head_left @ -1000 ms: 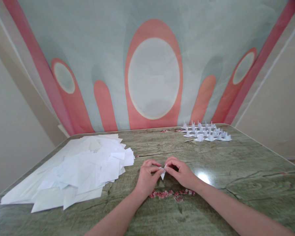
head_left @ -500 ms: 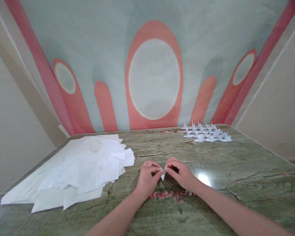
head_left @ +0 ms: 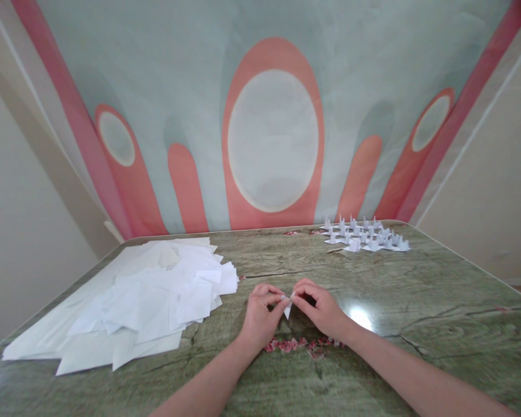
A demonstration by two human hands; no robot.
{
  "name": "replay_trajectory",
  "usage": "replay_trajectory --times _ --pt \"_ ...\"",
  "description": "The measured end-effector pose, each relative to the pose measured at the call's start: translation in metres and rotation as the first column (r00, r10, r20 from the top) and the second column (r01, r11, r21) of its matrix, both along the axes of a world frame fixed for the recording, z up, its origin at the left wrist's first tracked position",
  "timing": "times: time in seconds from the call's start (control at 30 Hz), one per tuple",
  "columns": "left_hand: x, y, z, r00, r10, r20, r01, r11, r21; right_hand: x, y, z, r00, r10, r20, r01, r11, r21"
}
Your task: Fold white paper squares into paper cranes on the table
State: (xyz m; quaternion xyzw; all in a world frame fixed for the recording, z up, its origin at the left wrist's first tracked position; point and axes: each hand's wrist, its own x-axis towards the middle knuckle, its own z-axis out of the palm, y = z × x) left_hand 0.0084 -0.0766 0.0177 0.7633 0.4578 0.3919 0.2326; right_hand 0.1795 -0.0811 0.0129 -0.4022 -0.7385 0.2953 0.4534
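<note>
Between my two hands is a small piece of folded white paper, its pointed end hanging down toward me. My left hand pinches its left side between thumb and fingers. From the other side, my right hand pinches the right part the same way. The fingertips nearly meet and cover the upper part of the paper, so its exact fold is hidden. Both hands are low over the wood-patterned table, near its printed pink flowers.
A wide, untidy pile of white paper sheets and squares covers the table's left side. At the far right stand several folded white paper cranes in rows. Behind the table rises a backdrop with red and white rounded shapes.
Almost nothing differs. Both hands keep their pinch on the folded paper in the same place; the whole view has shifted very slightly.
</note>
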Motion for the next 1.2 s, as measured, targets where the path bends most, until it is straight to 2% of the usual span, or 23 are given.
replay_trajectory --times 0.6,0.9,1.2 --pt "0.0004 -0.0002 0.001 1.0 0.013 -0.017 -0.014 1.0 -0.023 -0.0001 0.0005 -0.0021 1.0 -0.016 0.025 0.017 1.0 -0.016" --pt "0.0015 -0.0003 -0.0033 0.999 0.016 -0.041 -0.016 1.0 -0.012 -0.0018 -0.0002 -0.0001 0.998 -0.011 0.055 0.01 1.0 0.02" --pt "0.0036 -0.0033 0.0002 1.0 0.015 -0.013 -0.016 1.0 -0.011 -0.0029 -0.0001 -0.0008 1.0 -0.014 0.019 0.014 1.0 0.013"
